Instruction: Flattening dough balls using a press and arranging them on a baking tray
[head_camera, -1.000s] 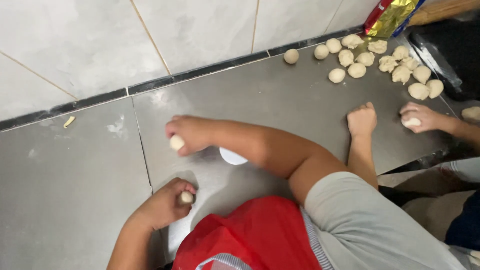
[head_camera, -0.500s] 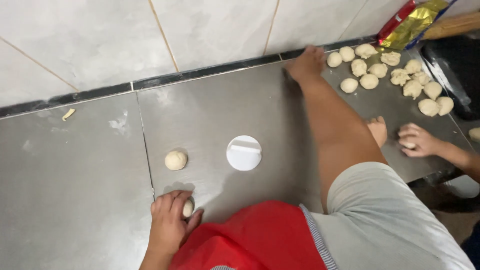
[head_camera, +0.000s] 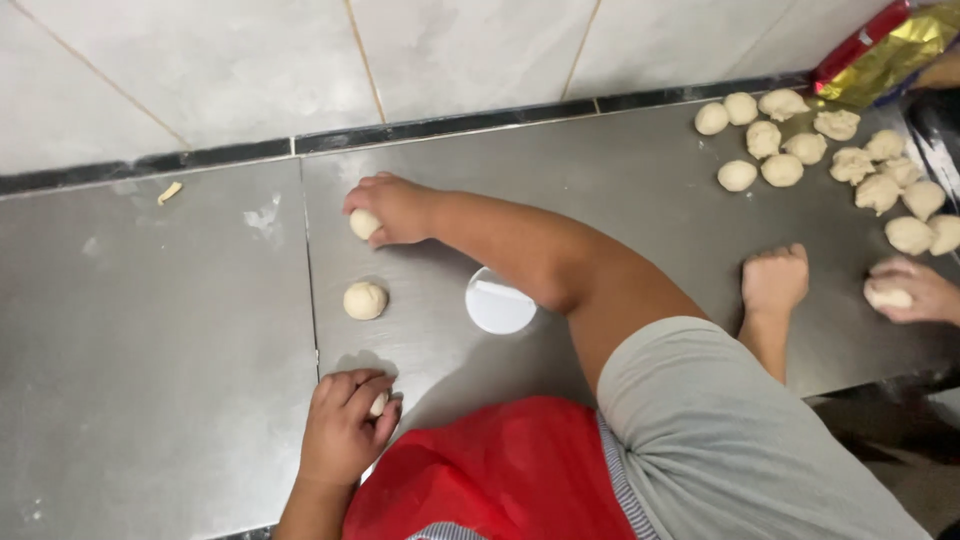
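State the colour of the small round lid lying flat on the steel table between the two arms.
The small round plastic lid is white, seen best in the head view.

Bright, even overhead light; dull glare on the steel table (head_camera: 180, 330); soft shadows; slight blur

left hand (head_camera: 345, 430): near table's front edge, palm down, fingers curled closed | right hand (head_camera: 392, 208): arm stretched across toward table's back edge, palm down, fingers cupped closed | 2 hands well apart
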